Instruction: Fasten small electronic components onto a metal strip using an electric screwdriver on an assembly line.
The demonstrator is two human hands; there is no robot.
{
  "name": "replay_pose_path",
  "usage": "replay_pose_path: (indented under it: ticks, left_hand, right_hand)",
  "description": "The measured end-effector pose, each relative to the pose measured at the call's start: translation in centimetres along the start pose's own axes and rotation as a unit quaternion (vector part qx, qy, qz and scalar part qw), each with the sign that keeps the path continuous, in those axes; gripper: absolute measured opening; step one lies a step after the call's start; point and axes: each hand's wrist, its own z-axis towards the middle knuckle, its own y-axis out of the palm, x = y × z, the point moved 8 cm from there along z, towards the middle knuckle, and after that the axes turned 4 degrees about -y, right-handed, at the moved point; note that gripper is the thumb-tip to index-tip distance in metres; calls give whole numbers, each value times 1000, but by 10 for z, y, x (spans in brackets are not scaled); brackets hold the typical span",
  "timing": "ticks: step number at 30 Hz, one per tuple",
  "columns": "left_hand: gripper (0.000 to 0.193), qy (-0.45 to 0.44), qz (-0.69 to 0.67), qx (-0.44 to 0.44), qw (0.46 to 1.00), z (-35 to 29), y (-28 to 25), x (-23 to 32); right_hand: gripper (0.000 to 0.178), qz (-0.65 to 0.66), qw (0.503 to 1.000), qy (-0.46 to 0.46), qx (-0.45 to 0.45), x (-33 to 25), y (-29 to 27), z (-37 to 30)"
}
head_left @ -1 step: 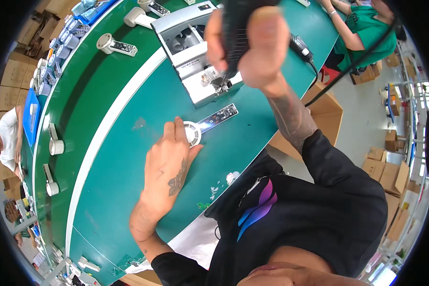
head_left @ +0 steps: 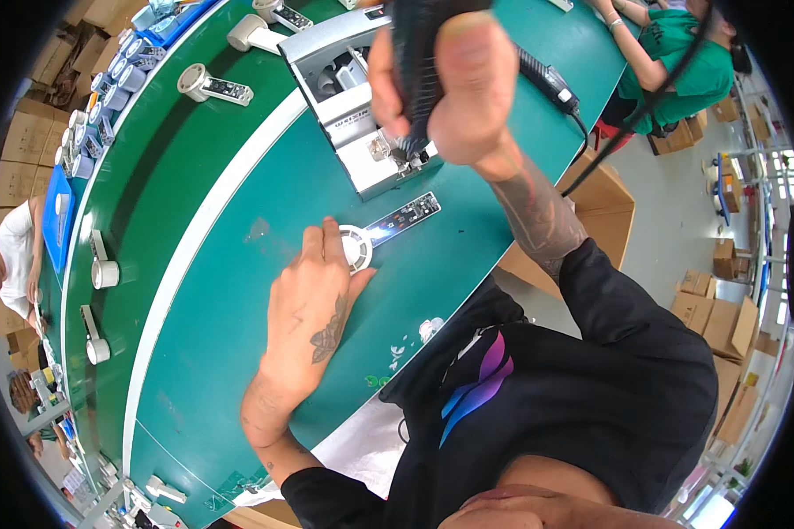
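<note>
My left hand rests on the bench with its fingers and thumb round the white round head of a handheld fan. The fan's straight handle lies uncovered, pointing away to the right, and its circuit board shows. My right hand is wrapped round a black, ribbed electric screwdriver, held upright. The screwdriver's lower end is at the front outlet of a grey-and-white screw feeder. The hand and tool hide part of the feeder, and the bit's tip cannot be made out.
A second black corded tool lies right of the feeder. Its cable runs down by the bench edge. More fan parts lie on the green belt at left. A co-worker in green sits far right; cardboard boxes stand below the bench.
My right hand and the screwdriver have shifted slightly left, with the screwdriver's lower end still at the feeder's front. My left hand and the fan have not moved.
</note>
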Motion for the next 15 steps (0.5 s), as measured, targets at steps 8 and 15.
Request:
replay_pose_path:
  ticks: [8,15]
  left_hand:
    - [59,-22,-16,3,1000,-7,-2,-7]
    - [59,7,3,-7,1000,-2,0,-4]
  right_hand:
    - [93,-61,994,-33,-79,6,21,-30]
    - [58,128,979,-84,-135,23,52,-37]
